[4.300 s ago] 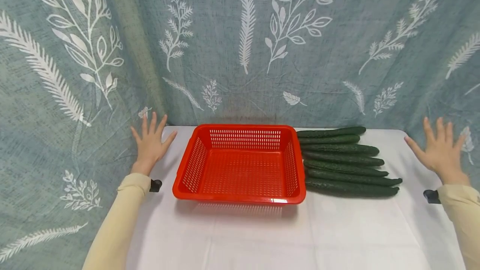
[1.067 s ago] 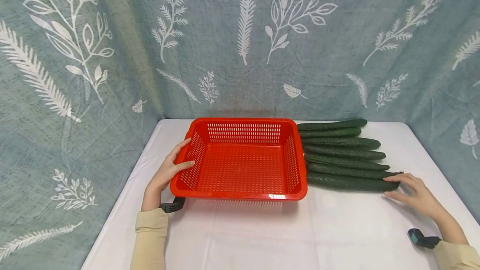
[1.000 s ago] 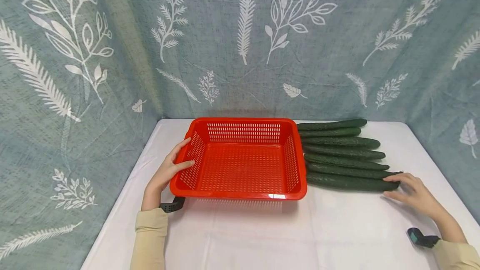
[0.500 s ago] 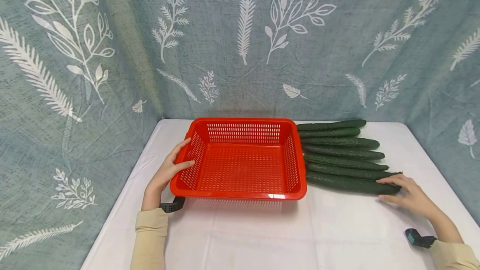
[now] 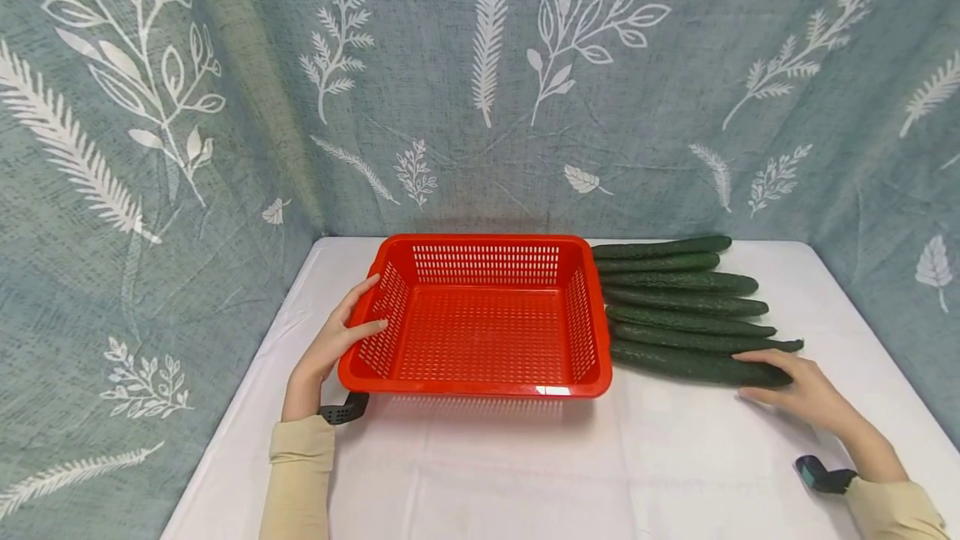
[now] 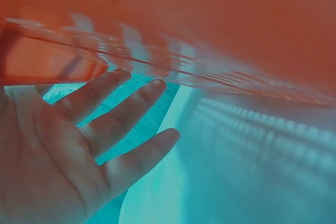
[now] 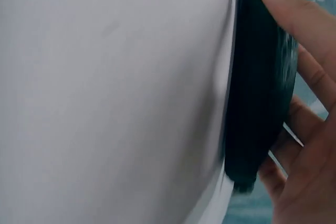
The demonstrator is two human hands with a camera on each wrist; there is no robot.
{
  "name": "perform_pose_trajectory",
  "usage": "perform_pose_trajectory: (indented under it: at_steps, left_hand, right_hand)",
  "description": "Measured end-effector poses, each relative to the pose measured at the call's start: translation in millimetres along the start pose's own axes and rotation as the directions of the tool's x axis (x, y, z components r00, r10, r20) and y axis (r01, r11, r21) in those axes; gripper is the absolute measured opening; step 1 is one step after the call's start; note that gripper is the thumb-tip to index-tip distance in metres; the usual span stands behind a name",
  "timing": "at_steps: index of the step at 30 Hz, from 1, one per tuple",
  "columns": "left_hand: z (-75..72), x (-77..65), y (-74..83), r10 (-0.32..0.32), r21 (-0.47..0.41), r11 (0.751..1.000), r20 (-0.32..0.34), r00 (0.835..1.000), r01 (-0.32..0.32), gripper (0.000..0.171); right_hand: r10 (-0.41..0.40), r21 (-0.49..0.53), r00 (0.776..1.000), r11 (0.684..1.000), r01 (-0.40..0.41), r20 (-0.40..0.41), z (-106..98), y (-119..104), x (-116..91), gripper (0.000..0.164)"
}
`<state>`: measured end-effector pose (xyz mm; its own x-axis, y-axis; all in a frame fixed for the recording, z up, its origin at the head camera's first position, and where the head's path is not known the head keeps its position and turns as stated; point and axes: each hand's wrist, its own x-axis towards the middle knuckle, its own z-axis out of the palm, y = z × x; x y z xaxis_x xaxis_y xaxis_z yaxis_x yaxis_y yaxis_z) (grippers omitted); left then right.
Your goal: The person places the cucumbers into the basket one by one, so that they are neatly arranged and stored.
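My left hand (image 5: 324,348) rests at the left rim of a red plastic basket (image 5: 480,392), thumb reaching over the rim. In the left wrist view several fingers of this hand (image 6: 68,145) lie straight and spread beside the basket's outer side (image 6: 226,30). My right hand (image 5: 810,394) grips the nearest dark green cucumber (image 5: 690,363) close to its right end. From the right wrist, that cucumber (image 7: 257,77) shows between the thumb and the fingers of the hand (image 7: 310,145). The cucumber's left end is hidden by the basket.
Several more cucumbers (image 5: 686,302) lie side by side behind the gripped one, right of the basket, their left ends against or behind it. White cloth covers the table (image 5: 525,473). A blue-green leaf-patterned curtain (image 5: 465,165) hangs along the back and sides.
Both hands came in from the table's sides, the left to the basket rim, the right to the nearest cucumber. Lately the right hand slid left along it, and its right end shifted slightly.
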<state>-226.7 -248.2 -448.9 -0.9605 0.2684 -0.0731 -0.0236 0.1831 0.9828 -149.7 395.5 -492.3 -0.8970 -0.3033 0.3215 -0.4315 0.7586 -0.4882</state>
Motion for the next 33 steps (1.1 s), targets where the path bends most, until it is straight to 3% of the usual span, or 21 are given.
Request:
perform_pose_trajectory:
  at_steps: [18,33]
  left_hand:
    - [0.5,0.3,3.0,-0.005,-0.022,1.000,0.013,1.000,0.006,0.072]
    - [-1.2,0.7,-1.5,-0.008,-0.026,1.000,0.014,1.000,0.008,0.070]
  right_hand:
    - [-0.045,0.109,0.999,0.993,0.045,-0.001,15.4,8.0,-0.7,0.046]
    - [-0.057,0.063,0.998,0.996,0.057,-0.005,8.7,-4.3,6.5,0.043]
